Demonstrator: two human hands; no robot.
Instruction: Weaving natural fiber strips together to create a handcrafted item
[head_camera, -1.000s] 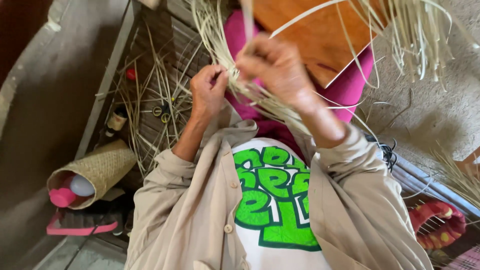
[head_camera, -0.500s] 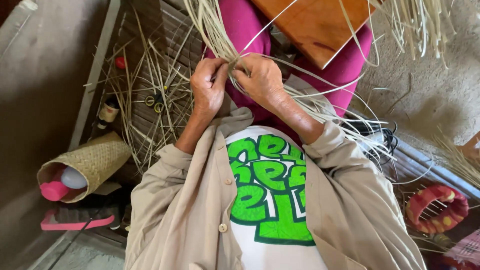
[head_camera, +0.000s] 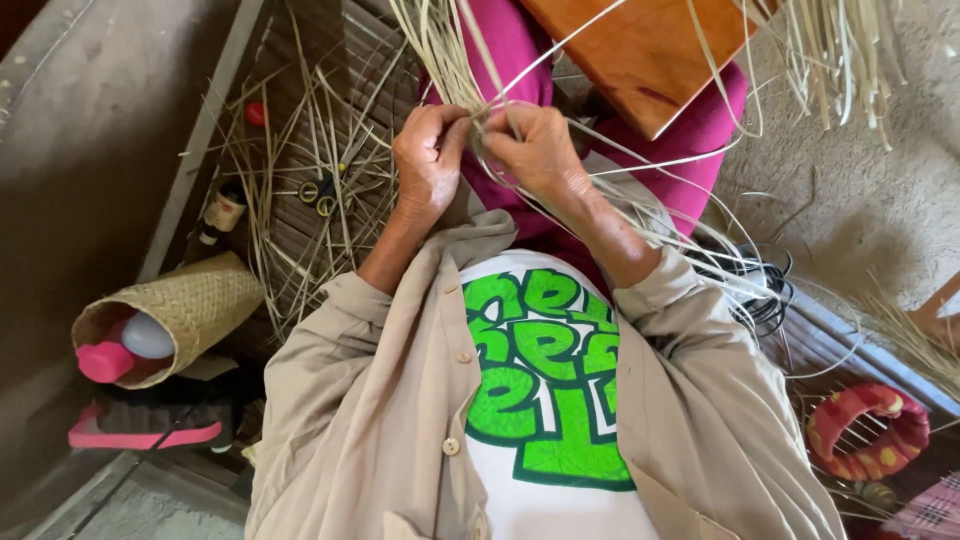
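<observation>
My left hand (head_camera: 430, 160) and my right hand (head_camera: 533, 148) meet over my lap, both pinching a bundle of pale dried straw strips (head_camera: 440, 50). The strips fan upward past the top of the view and trail down over my right forearm toward the right. Fingers of both hands close on the strands where they cross. Under the hands lie my pink trousers (head_camera: 700, 130) and an orange-brown wooden board (head_camera: 640, 50) resting on my knee.
Loose straw strips and small scissors (head_camera: 320, 192) lie on the slatted floor at left, with a small bottle (head_camera: 222, 215) and a red cap (head_camera: 256, 113). A woven basket (head_camera: 190, 310) holding pink and white containers lies lower left. Black cable (head_camera: 765, 290) and a red woven ring (head_camera: 868, 430) sit right.
My right hand came down from its raised position to meet the left hand at the bundle; both now work the strands close together. The view shifted slightly.
</observation>
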